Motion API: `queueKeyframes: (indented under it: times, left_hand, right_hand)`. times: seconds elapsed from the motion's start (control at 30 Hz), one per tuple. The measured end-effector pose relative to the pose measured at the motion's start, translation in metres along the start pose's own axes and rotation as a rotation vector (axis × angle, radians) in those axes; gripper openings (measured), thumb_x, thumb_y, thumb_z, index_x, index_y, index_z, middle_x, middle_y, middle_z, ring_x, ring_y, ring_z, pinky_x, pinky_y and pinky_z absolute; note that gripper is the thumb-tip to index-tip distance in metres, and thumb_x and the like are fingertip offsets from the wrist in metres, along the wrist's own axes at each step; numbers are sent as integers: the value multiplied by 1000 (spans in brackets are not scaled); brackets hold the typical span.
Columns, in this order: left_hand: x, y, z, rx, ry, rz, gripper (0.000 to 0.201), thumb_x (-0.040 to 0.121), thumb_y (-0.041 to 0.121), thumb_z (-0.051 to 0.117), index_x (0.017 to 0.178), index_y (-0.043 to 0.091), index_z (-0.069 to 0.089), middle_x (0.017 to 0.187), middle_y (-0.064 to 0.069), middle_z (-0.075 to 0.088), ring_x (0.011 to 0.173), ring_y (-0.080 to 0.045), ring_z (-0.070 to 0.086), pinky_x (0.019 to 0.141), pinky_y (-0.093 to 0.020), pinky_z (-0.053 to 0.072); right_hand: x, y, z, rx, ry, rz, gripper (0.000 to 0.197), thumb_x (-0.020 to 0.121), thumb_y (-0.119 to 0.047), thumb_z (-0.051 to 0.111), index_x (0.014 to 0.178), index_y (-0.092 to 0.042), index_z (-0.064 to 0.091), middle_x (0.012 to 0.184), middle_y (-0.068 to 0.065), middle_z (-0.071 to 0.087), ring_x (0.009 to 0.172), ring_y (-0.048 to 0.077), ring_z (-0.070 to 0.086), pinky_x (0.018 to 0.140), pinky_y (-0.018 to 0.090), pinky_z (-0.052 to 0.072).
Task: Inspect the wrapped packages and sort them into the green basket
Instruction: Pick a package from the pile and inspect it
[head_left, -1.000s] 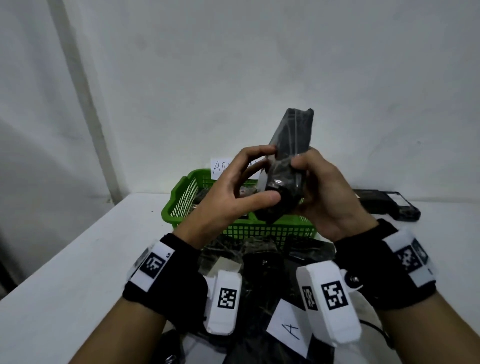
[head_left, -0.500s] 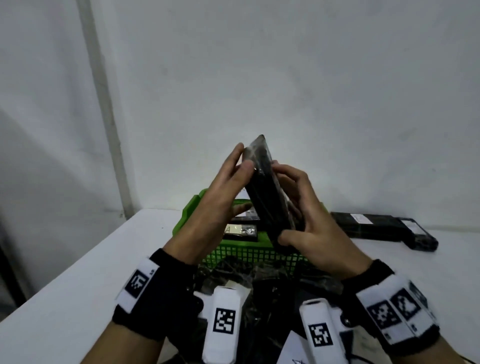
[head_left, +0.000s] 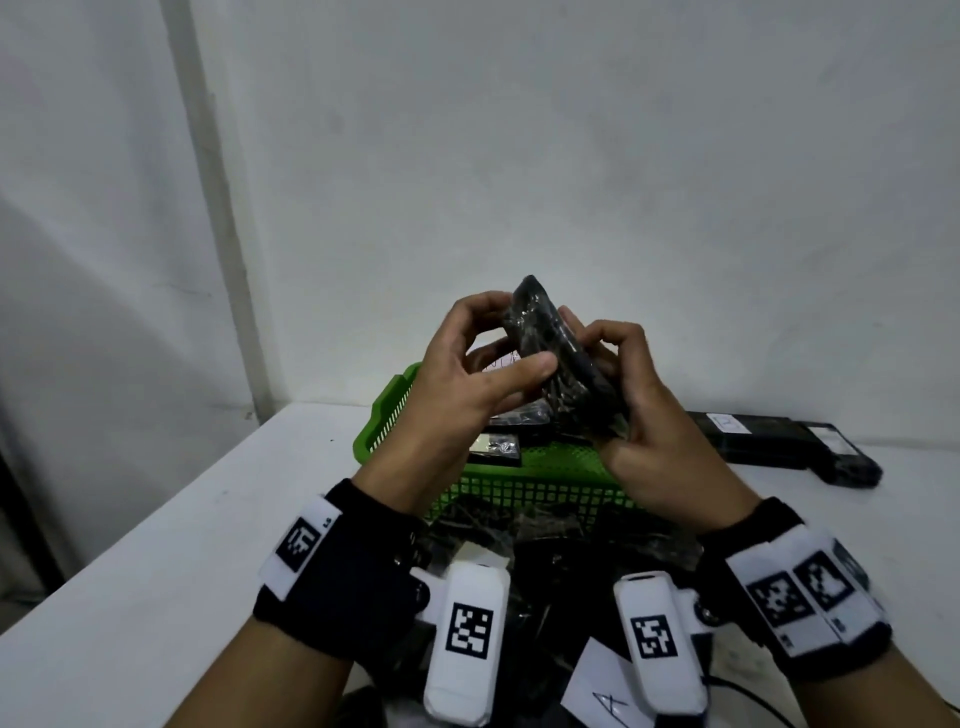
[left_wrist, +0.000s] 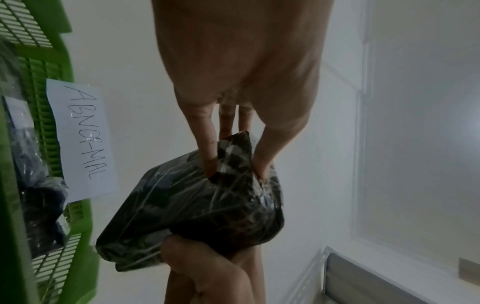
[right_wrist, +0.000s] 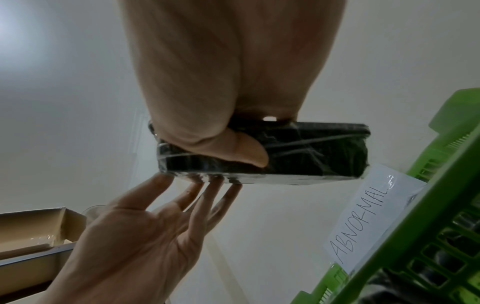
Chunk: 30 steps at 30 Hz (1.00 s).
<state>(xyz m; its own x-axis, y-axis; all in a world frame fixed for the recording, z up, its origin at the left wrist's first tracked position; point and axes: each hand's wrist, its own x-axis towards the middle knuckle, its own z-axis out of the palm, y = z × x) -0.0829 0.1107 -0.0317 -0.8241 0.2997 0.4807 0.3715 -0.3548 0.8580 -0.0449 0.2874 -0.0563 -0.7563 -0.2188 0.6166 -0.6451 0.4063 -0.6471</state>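
Both hands hold one black wrapped package up in the air above the green basket. My left hand pinches its upper end, thumb on the near face and fingers curled over the far side. Around the lower end my right hand grips it, thumb across one face. In the left wrist view the package shows crinkled clear film over black. The basket carries a paper label reading ABNORMAL and holds other wrapped packages.
A heap of black wrapped packages lies on the white table between my wrists and the basket. A paper marked A lies near the front. A long black device rests at the right. An open cardboard box shows at the left.
The package has been turned and tilted between my hands. My left fingers, flat against it before, now curl over its top end. Both hands stay above the basket.
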Motion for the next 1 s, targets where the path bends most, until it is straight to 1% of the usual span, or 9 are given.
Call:
queueKeyframes:
  times: [0.13, 0.23, 0.3, 0.43, 0.57, 0.67, 0.77, 0.83, 1.0]
  left_hand:
    - [6, 0, -9, -47, 10, -33, 57, 76, 5, 74, 130, 9, 55, 121, -3, 64, 104, -16, 69, 74, -24, 58]
    - [15, 8, -21, -247, -59, -78, 62, 75, 15, 80, 132, 12, 56, 120, -6, 66, 97, -16, 68, 74, -24, 59]
    - [21, 13, -21, -384, -155, -125, 62, 69, 20, 83, 127, 14, 60, 117, -6, 69, 94, -14, 70, 72, -21, 60]
    - [45, 10, 7, -383, -196, -166, 40, 92, 17, 63, 130, 11, 55, 109, 0, 70, 92, -9, 69, 79, -20, 59]
    - [71, -10, 62, -170, -21, -223, 10, 99, 11, 56, 109, 11, 58, 84, -1, 66, 70, -11, 66, 75, -24, 59]
    - [68, -19, 108, -89, -51, -372, 23, 104, 30, 47, 107, 9, 56, 87, -6, 62, 62, -17, 68, 66, -30, 62]
    - [61, -37, 142, 256, -207, -403, 36, 103, 38, 48, 127, 11, 44, 108, -8, 56, 79, -24, 68, 74, -37, 62]
    - [57, -52, 161, 603, -380, -274, 44, 100, 35, 54, 136, 12, 43, 112, -6, 57, 86, -24, 67, 83, -42, 61]
    - [60, -87, 192, 1246, -960, -135, 33, 98, 40, 53, 109, 13, 69, 109, -7, 69, 98, -24, 65, 90, -38, 53]
  right_hand:
    - [-1, -3, -13, -80, 12, 27, 70, 84, 13, 65, 133, -30, 40, 141, -21, 56, 126, -7, 55, 98, 15, 47]
    - [-8, -8, -40, -179, 21, 79, 74, 84, -34, 80, 144, -49, 39, 160, -24, 32, 144, -11, 28, 114, 15, 29]
    - [-13, -15, -59, -59, 0, 154, 70, 79, -53, 76, 141, -54, 44, 160, -22, 33, 146, -5, 32, 112, 22, 34]
    - [-28, -16, -87, -18, -6, 283, 60, 71, -54, 71, 129, -49, 55, 134, -20, 58, 117, 8, 63, 86, 41, 55]
    - [-49, -4, -111, 14, 319, 356, 37, 80, -33, 79, 111, -25, 61, 113, 1, 59, 78, 8, 67, 54, 21, 52]
    - [-68, 9, -136, -46, 526, 388, 20, 88, -22, 74, 105, -19, 63, 105, 6, 63, 64, 6, 65, 47, 21, 49]
    - [-86, 30, -160, -157, 631, 458, 14, 89, -20, 74, 101, -19, 66, 103, 13, 64, 69, 22, 64, 52, 38, 57]
    - [-97, 48, -171, -248, 659, 507, 11, 91, -15, 71, 100, -17, 65, 99, 16, 63, 63, 21, 62, 45, 29, 51]
    - [-114, 102, -171, -176, 538, 708, 8, 93, -9, 68, 94, -17, 65, 95, 16, 57, 73, 28, 64, 52, 34, 55]
